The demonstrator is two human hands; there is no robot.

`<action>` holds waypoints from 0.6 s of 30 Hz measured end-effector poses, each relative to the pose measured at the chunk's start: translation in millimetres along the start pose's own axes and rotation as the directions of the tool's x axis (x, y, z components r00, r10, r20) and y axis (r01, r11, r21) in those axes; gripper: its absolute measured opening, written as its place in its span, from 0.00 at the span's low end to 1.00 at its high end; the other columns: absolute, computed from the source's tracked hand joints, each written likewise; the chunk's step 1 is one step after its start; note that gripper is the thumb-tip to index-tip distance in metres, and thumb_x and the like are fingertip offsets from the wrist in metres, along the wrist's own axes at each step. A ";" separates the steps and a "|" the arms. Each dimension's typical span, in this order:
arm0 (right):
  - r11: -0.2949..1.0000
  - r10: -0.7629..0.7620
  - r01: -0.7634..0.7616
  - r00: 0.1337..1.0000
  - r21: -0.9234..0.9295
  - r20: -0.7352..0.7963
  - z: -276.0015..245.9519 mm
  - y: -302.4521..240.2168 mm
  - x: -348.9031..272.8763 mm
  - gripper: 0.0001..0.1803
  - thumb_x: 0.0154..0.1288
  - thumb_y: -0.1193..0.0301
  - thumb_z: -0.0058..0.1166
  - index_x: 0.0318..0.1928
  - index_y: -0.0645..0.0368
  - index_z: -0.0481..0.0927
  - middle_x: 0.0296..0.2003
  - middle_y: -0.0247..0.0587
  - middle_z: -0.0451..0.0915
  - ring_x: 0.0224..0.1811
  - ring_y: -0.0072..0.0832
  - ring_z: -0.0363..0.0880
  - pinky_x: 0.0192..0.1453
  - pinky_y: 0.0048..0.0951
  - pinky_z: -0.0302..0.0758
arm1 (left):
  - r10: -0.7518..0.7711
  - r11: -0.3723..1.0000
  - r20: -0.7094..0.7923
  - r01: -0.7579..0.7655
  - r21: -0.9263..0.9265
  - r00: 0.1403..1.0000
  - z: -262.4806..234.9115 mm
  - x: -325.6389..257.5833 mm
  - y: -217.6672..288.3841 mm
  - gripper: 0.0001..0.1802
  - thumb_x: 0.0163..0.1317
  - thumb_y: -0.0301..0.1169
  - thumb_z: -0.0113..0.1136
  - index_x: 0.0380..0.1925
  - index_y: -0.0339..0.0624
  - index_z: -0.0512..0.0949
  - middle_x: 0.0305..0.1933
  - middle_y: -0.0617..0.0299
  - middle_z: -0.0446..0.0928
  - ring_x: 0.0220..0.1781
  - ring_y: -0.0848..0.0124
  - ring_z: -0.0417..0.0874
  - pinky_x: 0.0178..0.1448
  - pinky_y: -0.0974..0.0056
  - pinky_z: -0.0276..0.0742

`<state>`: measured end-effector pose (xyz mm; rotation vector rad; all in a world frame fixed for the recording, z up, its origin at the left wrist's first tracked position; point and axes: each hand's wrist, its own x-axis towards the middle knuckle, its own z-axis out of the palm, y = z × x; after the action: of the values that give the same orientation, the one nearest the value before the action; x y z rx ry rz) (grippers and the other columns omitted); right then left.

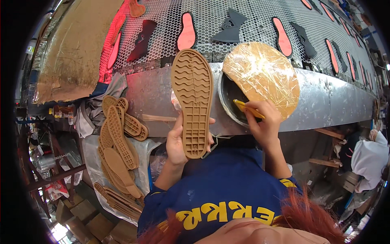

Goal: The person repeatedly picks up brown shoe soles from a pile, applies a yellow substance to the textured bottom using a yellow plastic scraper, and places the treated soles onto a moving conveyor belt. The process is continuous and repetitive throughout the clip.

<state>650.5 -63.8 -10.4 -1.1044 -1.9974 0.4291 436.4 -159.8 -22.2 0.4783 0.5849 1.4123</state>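
Observation:
A tan shoe sole [192, 103] is held up in my left hand [176, 142], its wavy and gridded tread facing me. My fingers wrap round its heel end from behind. My right hand [266, 122] is closed on a yellow-handled tool [250, 109], probably a brush. Its lower end reaches over the dark opening of a round pot [222, 95]; the working tip is hard to make out. A tan round cover [264, 77] wrapped in shiny clear film lies across most of the pot.
Pink-topped insoles [187, 32] and dark cut pieces [230, 26] lie on a mesh conveyor [260, 16] beyond the metal ledge [154, 87]. More tan soles [118, 136] are heaped at left on plastic sheeting [92, 162]. A large cardboard sheet [73, 49] leans at far left.

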 end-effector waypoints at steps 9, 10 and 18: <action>0.890 0.295 -0.272 0.955 0.366 -0.009 4.5 6.7 -10.1 0.05 0.56 0.78 0.61 0.34 0.61 0.80 0.29 0.37 0.80 0.27 0.23 0.76 0.31 0.24 0.72 | -0.012 1.000 -0.011 0.012 -0.007 1.000 2.4 1.5 1.8 0.34 0.63 0.41 0.33 0.69 0.42 0.47 0.59 0.32 0.66 0.37 0.52 0.81 0.31 0.57 0.83; 0.803 0.394 -0.349 0.919 0.484 0.010 6.0 8.5 -12.3 0.04 0.57 0.78 0.60 0.35 0.61 0.80 0.29 0.36 0.80 0.27 0.21 0.76 0.31 0.22 0.72 | -0.029 1.000 0.013 0.029 -0.001 1.000 3.0 1.3 2.8 0.34 0.63 0.40 0.34 0.69 0.42 0.46 0.59 0.31 0.65 0.37 0.52 0.81 0.31 0.58 0.83; 0.637 0.435 -0.493 0.864 0.592 0.252 -7.2 13.3 0.4 0.07 0.63 0.76 0.57 0.41 0.63 0.78 0.30 0.34 0.78 0.25 0.16 0.74 0.29 0.16 0.70 | -0.096 0.991 0.073 0.102 -0.088 0.993 11.2 0.7 6.8 0.35 0.62 0.41 0.34 0.69 0.40 0.46 0.61 0.29 0.63 0.37 0.54 0.81 0.30 0.60 0.82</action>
<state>663.3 -56.6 -13.9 -1.1327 -1.3979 1.3528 438.3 -158.0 -9.3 0.4178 0.4801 1.3169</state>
